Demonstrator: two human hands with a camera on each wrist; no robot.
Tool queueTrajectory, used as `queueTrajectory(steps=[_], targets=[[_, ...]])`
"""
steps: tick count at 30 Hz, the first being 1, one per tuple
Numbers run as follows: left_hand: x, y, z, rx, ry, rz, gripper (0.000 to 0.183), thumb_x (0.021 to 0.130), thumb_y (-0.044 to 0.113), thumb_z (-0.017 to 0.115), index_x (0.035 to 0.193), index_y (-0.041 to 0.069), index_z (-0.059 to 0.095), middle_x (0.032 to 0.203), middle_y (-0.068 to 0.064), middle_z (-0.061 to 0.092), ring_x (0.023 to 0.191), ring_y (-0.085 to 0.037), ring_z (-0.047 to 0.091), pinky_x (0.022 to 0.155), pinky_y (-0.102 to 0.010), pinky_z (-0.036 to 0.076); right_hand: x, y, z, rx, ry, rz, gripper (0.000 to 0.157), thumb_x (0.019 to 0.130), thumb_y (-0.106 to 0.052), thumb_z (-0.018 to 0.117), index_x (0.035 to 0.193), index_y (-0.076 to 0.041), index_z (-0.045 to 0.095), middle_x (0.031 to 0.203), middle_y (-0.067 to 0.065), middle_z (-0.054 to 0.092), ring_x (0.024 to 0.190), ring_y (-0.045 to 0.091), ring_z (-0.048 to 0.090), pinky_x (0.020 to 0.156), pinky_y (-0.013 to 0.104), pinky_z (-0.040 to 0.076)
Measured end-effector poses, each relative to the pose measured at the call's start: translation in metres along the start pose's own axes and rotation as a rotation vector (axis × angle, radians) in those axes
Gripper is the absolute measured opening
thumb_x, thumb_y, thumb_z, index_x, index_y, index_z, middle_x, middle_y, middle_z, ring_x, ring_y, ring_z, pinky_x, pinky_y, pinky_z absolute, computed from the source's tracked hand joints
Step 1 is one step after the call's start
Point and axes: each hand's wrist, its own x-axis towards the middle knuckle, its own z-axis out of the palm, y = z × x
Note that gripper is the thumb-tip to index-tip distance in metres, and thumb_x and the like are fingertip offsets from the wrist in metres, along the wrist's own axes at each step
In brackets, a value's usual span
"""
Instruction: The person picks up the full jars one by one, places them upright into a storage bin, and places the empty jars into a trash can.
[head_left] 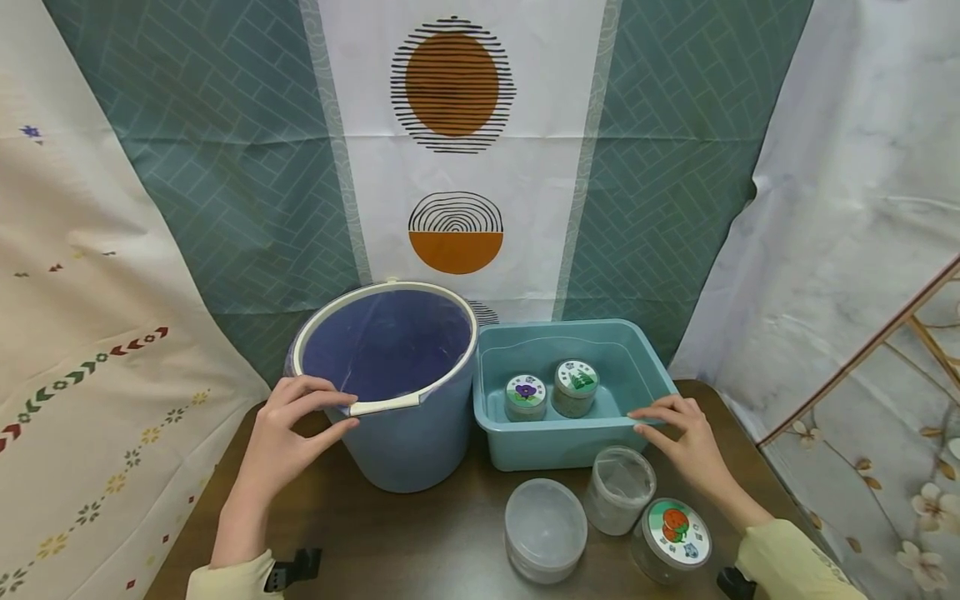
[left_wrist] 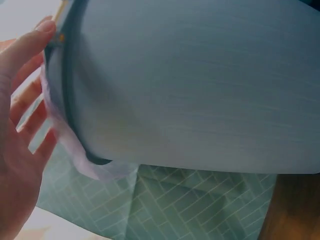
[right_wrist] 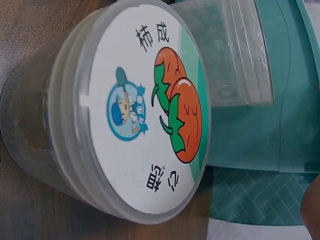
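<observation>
My left hand (head_left: 288, 429) pinches the white rim of a blue-grey trash bin (head_left: 408, 446), which is lined with a purple bag (head_left: 375, 342). In the left wrist view the thumb (left_wrist: 37, 37) lies against the rim, with the other fingers spread beyond it. To the right, my right hand (head_left: 693, 446) pinches the front rim of a teal plastic basin (head_left: 555, 446). Inside the basin stand two lidded jars, one with a purple flower label (head_left: 525, 396) and one with a green label (head_left: 576, 387). Only a bit of the right hand shows in the right wrist view.
Before the basin on the dark wooden table (head_left: 405, 542) stand a clear round tub (head_left: 545, 529), a clear jar (head_left: 618, 492) and a jar with a persimmon label (head_left: 675, 533). A patterned cloth (head_left: 457, 283) hangs behind; more cloths flank both sides.
</observation>
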Motion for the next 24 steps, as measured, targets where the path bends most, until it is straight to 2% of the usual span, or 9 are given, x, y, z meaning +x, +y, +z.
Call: queueTrajectory(steps=[3,10,17,24], targets=[[-0.002,-0.002,0.004,-0.028,0.051,0.028,0.042,0.056,-0.001,0.091,0.093,0.017,0.079,0.094,0.000,0.065,0.099,-0.007,0.048,0.090,-0.015,0.034,0.000,0.001,0.000,-0.005,0.007,-0.015,0.029,0.075,-0.002,0.082,0.098,-0.020,0.079,0.096,-0.007,0.060,0.090,0.001,0.038,0.079,0.024,0.025],[-0.005,-0.001,0.012,-0.047,0.148,0.025,0.045,0.052,-0.005,0.090,0.090,0.016,0.080,0.093,-0.002,0.062,0.098,-0.012,0.045,0.090,-0.022,0.030,0.000,0.002,0.000,-0.003,0.005,-0.029,0.029,0.075,-0.003,0.082,0.098,-0.020,0.078,0.096,-0.006,0.060,0.090,0.001,0.038,0.080,0.022,0.026],[-0.007,0.000,0.012,-0.033,0.173,-0.003,0.045,0.052,-0.004,0.091,0.090,0.015,0.079,0.091,-0.002,0.063,0.097,-0.010,0.045,0.089,-0.020,0.030,0.001,0.003,0.001,-0.001,0.011,-0.044,0.030,0.073,0.002,0.083,0.097,-0.015,0.079,0.097,-0.009,0.060,0.090,0.001,0.038,0.080,0.022,0.027],[-0.008,0.003,0.014,-0.045,0.149,-0.041,0.041,0.058,-0.005,0.090,0.092,0.016,0.078,0.093,-0.002,0.061,0.099,-0.006,0.043,0.089,-0.022,0.028,0.000,0.003,0.001,-0.003,0.018,-0.042,0.033,0.073,0.001,0.083,0.097,-0.021,0.078,0.097,-0.008,0.060,0.092,0.001,0.039,0.081,0.024,0.027]])
